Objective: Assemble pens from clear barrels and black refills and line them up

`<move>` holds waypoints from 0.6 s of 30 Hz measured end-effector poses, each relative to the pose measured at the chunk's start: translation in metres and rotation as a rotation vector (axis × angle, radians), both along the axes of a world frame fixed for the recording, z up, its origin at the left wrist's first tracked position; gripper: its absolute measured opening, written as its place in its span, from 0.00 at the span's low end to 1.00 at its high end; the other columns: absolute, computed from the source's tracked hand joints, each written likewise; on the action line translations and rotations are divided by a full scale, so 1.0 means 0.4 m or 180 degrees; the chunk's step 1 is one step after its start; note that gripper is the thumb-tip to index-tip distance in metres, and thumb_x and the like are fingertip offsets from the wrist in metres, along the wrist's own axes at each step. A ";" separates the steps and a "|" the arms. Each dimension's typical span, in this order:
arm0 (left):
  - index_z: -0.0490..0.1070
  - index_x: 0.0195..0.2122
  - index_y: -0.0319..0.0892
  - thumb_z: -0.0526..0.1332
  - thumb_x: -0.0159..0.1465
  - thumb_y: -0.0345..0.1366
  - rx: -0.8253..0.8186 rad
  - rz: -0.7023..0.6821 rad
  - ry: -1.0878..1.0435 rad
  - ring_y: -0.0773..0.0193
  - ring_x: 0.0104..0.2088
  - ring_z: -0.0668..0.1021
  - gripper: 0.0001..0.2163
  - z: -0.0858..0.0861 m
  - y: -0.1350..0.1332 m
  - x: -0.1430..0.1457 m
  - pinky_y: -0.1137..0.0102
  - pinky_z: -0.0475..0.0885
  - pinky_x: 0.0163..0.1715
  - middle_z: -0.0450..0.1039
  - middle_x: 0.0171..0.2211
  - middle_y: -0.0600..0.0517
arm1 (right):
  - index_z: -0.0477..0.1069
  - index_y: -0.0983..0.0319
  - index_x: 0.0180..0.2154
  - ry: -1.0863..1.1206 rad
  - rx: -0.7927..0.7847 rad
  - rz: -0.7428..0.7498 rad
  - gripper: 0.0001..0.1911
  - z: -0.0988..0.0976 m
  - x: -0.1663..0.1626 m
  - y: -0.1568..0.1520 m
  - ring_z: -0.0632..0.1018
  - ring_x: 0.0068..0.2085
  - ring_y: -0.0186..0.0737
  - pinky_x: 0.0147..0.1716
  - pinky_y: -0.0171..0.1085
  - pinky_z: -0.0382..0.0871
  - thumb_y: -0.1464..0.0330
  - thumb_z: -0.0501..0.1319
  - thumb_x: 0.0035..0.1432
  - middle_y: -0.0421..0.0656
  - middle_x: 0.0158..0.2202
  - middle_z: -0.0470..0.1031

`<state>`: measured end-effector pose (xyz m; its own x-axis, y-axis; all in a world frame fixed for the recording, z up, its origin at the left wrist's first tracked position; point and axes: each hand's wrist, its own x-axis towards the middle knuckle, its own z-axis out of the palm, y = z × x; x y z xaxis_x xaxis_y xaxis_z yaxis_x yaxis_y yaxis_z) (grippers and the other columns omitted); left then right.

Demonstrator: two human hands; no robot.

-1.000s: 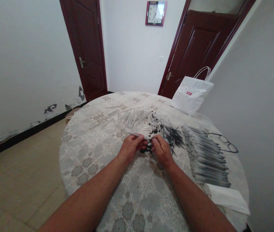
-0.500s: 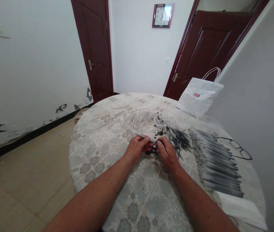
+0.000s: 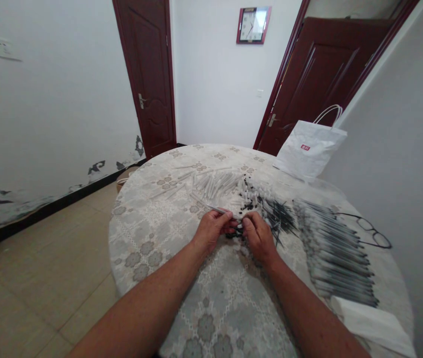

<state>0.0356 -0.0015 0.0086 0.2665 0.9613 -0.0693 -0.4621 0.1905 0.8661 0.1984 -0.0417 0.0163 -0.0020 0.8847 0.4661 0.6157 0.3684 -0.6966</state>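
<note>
My left hand (image 3: 213, 229) pinches a slim pen (image 3: 214, 209), its tapered end pointing up and left. Closed at the pen's other end is my right hand (image 3: 258, 236); its fingers hide that end and whatever part they grip there. Just beyond my hands lie clear pen barrels (image 3: 216, 185) in a loose pile, with small black and white pen parts (image 3: 246, 194) beside them. Dark refills (image 3: 280, 214) spread to the right of my right hand. Small black parts (image 3: 233, 233) show under my fingers.
Rows of assembled-looking pens (image 3: 338, 251) lie on the right of the round table (image 3: 151, 293), near eyeglasses (image 3: 371, 231). A white paper bag (image 3: 310, 149) stands at the back right. A folded white packet (image 3: 373, 323) lies at the near right edge.
The view has shifted very slightly. Both hands keep almost the same pose around the pen, and the things on the table lie as before.
</note>
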 end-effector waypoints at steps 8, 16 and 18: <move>0.73 0.39 0.38 0.72 0.56 0.40 -0.0054 -0.0012 -0.0019 0.61 0.32 0.83 0.14 0.004 -0.001 -0.001 0.70 0.78 0.29 0.80 0.33 0.46 | 0.64 0.58 0.29 -0.0372 0.0037 0.0012 0.16 -0.004 -0.005 0.007 0.71 0.30 0.38 0.32 0.36 0.60 0.62 0.48 0.69 0.40 0.27 0.69; 0.74 0.38 0.38 0.71 0.56 0.41 -0.0040 0.0101 0.0040 0.61 0.32 0.82 0.14 0.008 0.000 -0.003 0.70 0.78 0.30 0.80 0.33 0.45 | 0.66 0.59 0.43 0.0048 0.0080 0.0035 0.10 -0.001 -0.004 0.001 0.74 0.33 0.39 0.36 0.36 0.65 0.61 0.54 0.66 0.41 0.34 0.74; 0.74 0.39 0.38 0.71 0.56 0.41 -0.0018 0.0082 0.0036 0.61 0.32 0.83 0.15 0.008 0.000 -0.004 0.69 0.78 0.30 0.80 0.34 0.45 | 0.66 0.59 0.43 -0.0019 0.0092 0.0050 0.10 0.000 -0.006 0.000 0.74 0.34 0.40 0.36 0.36 0.65 0.61 0.55 0.65 0.41 0.34 0.74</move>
<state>0.0341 -0.0014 0.0117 0.2407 0.9675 -0.0775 -0.4572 0.1835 0.8702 0.1960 -0.0417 0.0164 -0.0185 0.8707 0.4915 0.6137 0.3980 -0.6819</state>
